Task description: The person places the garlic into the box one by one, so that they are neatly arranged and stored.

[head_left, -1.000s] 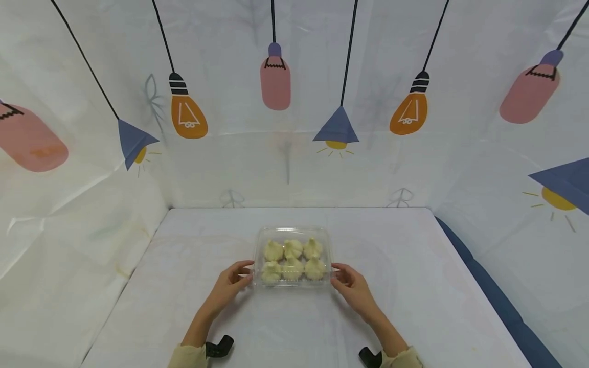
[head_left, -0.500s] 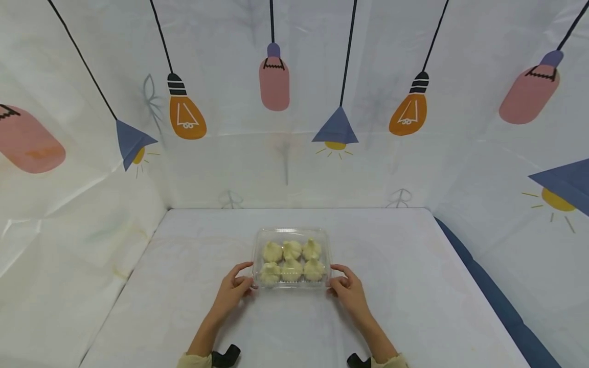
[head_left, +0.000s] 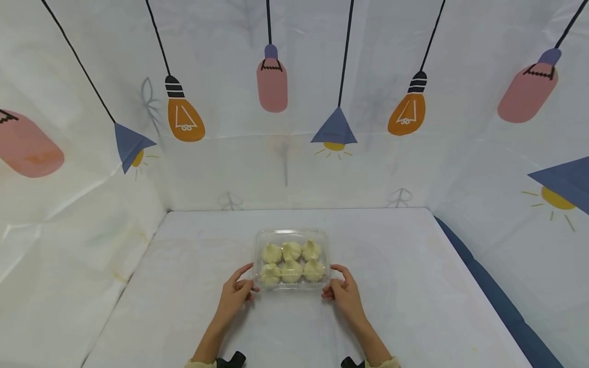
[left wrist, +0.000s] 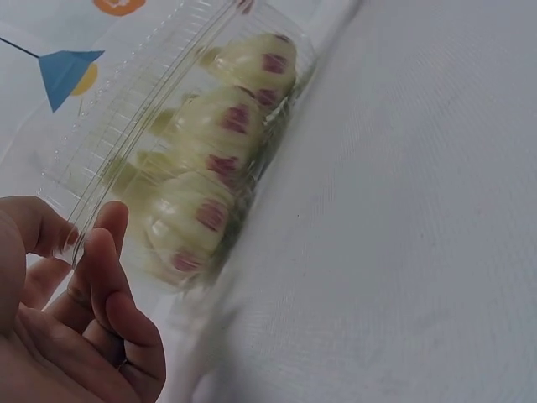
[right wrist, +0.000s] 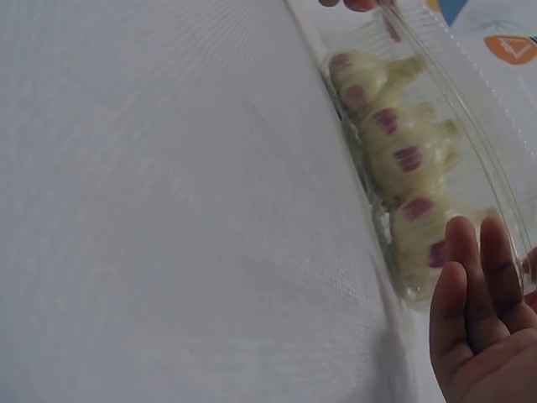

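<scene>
A clear plastic clamshell box [head_left: 292,233] lies on the white table with its lid down. Inside sit several pale yellow pieces [head_left: 292,271] shaped like garlic bulbs, in two rows; both wrist views show purple patches on them. At the box's near left corner, my left hand [head_left: 233,292] pinches the rim [left wrist: 77,239] between thumb and forefinger. My right hand [head_left: 345,296] has its forefinger on the right side and its other fingers by the near right corner. In the right wrist view its fingers [right wrist: 495,277] overlap the rim, where a fingertip is partly hidden.
The white table [head_left: 405,286] extends around the box on all sides. White cloth walls [head_left: 221,163] printed with hanging lamps stand behind and beside it. A dark blue padded thing [head_left: 488,291] runs along the table's right edge. Black wrist mounts [head_left: 232,359] show at both sleeves.
Both hands have shifted round to the box's near corners, thumbs and fingers drawing inward under the front edge. Both forearms have come closer together. The box has hardly moved and stays closed.
</scene>
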`<state>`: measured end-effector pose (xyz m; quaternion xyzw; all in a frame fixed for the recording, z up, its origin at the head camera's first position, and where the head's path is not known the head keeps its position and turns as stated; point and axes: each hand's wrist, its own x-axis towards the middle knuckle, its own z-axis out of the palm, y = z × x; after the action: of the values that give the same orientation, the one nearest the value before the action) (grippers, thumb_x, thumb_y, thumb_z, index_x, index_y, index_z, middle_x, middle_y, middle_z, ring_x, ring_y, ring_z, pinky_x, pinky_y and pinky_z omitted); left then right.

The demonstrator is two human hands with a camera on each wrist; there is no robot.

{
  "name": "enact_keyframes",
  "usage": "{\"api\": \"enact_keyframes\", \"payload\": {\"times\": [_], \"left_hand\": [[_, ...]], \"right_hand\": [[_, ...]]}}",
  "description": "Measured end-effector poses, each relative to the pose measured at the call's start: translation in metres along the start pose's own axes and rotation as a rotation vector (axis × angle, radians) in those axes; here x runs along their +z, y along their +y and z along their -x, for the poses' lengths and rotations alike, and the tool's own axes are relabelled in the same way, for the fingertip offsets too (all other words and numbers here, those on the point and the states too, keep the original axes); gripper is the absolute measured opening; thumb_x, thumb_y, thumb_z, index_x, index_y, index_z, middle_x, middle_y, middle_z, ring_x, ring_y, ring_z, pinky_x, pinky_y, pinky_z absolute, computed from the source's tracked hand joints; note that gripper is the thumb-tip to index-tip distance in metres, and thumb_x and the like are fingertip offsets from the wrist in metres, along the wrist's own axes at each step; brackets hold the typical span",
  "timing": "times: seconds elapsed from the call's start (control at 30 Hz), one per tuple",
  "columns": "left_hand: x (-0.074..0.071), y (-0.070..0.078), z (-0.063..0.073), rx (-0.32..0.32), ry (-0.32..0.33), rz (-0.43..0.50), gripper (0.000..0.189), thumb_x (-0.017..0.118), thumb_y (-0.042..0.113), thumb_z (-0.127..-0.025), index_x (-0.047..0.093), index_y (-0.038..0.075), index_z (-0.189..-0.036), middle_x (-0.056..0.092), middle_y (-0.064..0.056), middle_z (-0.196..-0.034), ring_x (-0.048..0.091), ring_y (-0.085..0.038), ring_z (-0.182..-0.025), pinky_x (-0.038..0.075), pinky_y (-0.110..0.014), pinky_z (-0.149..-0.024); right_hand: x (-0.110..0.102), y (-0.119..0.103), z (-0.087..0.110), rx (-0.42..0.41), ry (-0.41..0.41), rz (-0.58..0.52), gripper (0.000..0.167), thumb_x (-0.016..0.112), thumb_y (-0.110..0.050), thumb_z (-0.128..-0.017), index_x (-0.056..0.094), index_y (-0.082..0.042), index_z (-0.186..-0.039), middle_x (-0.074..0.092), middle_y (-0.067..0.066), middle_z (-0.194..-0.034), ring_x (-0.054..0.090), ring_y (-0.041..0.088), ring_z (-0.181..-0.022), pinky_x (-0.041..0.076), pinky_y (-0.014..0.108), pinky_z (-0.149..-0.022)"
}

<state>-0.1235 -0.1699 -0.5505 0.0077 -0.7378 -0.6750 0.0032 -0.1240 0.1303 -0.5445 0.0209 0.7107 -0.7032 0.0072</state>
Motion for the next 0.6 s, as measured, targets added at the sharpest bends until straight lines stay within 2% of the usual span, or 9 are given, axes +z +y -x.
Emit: {"api": "enact_keyframes", "payload": {"times": [0.13, 0.37, 0.43, 0.6], "left_hand": [[0.003, 0.004, 0.001, -0.020, 0.018, 0.008, 0.049, 0.056, -0.005, -0.093, 0.049, 0.002, -0.141, 0.068, -0.018, -0.074, 0.058, -0.019, -0.056, 0.050, -0.029, -0.059], [0.002, 0.025, 0.008, -0.009, 0.008, 0.014, 0.049, 0.056, -0.008, -0.092, 0.048, -0.004, -0.140, 0.068, -0.022, -0.075, 0.062, -0.025, -0.062, 0.053, -0.033, -0.063], [0.002, 0.021, 0.007, -0.012, 0.014, 0.015, 0.049, 0.057, -0.007, -0.092, 0.048, -0.002, -0.140, 0.068, -0.020, -0.075, 0.061, -0.023, -0.063, 0.053, -0.033, -0.063], [0.003, 0.000, -0.001, -0.006, 0.034, 0.014, 0.049, 0.058, -0.003, -0.093, 0.050, 0.004, -0.141, 0.069, -0.017, -0.075, 0.061, -0.018, -0.065, 0.052, -0.029, -0.063]], "right_hand": [[-0.002, 0.003, 0.002, 0.013, 0.029, -0.038, 0.041, 0.046, 0.006, -0.093, 0.047, 0.001, -0.134, 0.067, 0.022, -0.076, 0.068, 0.026, -0.065, 0.055, 0.032, -0.063], [0.003, 0.004, 0.004, 0.049, 0.083, -0.123, 0.044, 0.047, 0.005, -0.093, 0.049, 0.001, -0.137, 0.068, 0.020, -0.077, 0.069, 0.024, -0.068, 0.055, 0.032, -0.065], [0.004, 0.001, 0.005, 0.055, 0.094, -0.138, 0.044, 0.047, 0.006, -0.093, 0.050, 0.002, -0.136, 0.068, 0.020, -0.076, 0.069, 0.024, -0.067, 0.055, 0.032, -0.065], [0.007, -0.004, 0.005, 0.072, 0.132, -0.148, 0.044, 0.047, 0.007, -0.091, 0.051, 0.003, -0.135, 0.067, 0.019, -0.074, 0.068, 0.023, -0.065, 0.055, 0.032, -0.064]]}}
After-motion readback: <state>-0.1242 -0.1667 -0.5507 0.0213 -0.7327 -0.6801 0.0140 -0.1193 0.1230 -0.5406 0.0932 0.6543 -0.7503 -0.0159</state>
